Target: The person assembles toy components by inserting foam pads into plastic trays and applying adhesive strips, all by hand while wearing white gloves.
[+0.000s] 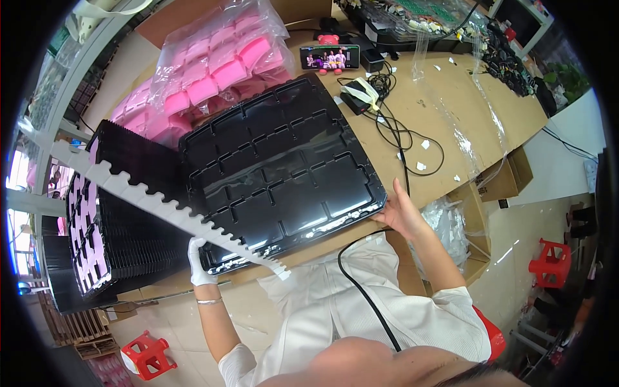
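Observation:
A wide black plastic tray (287, 184) with moulded ridges lies at a slant in front of me on the brown table. My left hand (200, 263), in a white glove, grips its near left corner. My bare right hand (402, 211) holds the near right corner, thumb raised and the other fingers partly hidden by the edge. To the left rises a tall stack of black trays (145, 226) with pink pieces showing along its side. A pale notched strip (174, 208) crosses in front of the stack and the tray's left part.
Pink foam-like blocks (222, 68) in clear plastic stand behind the tray. A phone (330, 57) leans on a pink stand, near tangled black cables (403, 138). Heaped small parts (419, 22) fill the back right. An open carton (474, 248) and red stools (549, 263) are below the table.

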`<state>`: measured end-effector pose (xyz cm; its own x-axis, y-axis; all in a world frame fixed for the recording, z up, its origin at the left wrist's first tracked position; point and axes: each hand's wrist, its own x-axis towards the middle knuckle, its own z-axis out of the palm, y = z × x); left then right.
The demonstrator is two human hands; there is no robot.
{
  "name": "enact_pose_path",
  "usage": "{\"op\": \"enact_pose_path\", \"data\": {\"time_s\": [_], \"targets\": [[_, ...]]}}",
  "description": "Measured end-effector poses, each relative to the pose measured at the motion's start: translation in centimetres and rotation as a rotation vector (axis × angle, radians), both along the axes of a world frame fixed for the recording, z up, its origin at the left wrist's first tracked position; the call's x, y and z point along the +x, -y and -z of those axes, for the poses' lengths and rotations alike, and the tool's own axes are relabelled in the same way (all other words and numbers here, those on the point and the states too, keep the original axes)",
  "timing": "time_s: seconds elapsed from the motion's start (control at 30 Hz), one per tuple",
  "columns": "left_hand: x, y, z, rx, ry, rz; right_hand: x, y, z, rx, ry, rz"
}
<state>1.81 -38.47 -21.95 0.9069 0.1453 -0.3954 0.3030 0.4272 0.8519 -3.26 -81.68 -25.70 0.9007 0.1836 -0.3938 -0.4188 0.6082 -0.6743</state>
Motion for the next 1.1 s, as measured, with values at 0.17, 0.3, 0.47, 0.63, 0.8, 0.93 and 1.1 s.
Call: {"op": "enact_pose_path", "data": {"time_s": [0.17, 0.3, 0.47, 0.63, 0.8, 0.93, 1.1], "targets": [[0.5, 0.4, -0.2, 0.400, -0.147, -0.052, 1.0, 2.6, -1.7, -0.364, -0.084, -0.223], [1.2, 1.8, -0.7, 0.762, 0.328, 0.042, 1.7, 3.8, -5.1, -0.811, -0.125, -0.316], [-0.4, 4.9, -4.0, 1.144, 0.369, 0.020, 6.5, 13.7, -6.7, -1.304, 0.005, 0.147], [0.7, 4.0, -3.0, 1.068, 0.413, 0.045, 18.1, 37.8, -0.9, -1.702, 0.224, 0.920], [0.8, 2.5, -2.4, 1.248, 0.351, 0.102, 23.4, 45.2, -2.4, -1.583, 0.159, 0.873], [0.9, 4.1, -3.1, 1.314, 0.326, 0.093, 25.6, 44.1, -4.0, -0.946, 0.401, 0.831], [1.0, 3.1, -2.7, 1.286, 0.335, 0.062, 25.0, 27.5, -3.9, -0.937, 0.403, 0.745]]}}
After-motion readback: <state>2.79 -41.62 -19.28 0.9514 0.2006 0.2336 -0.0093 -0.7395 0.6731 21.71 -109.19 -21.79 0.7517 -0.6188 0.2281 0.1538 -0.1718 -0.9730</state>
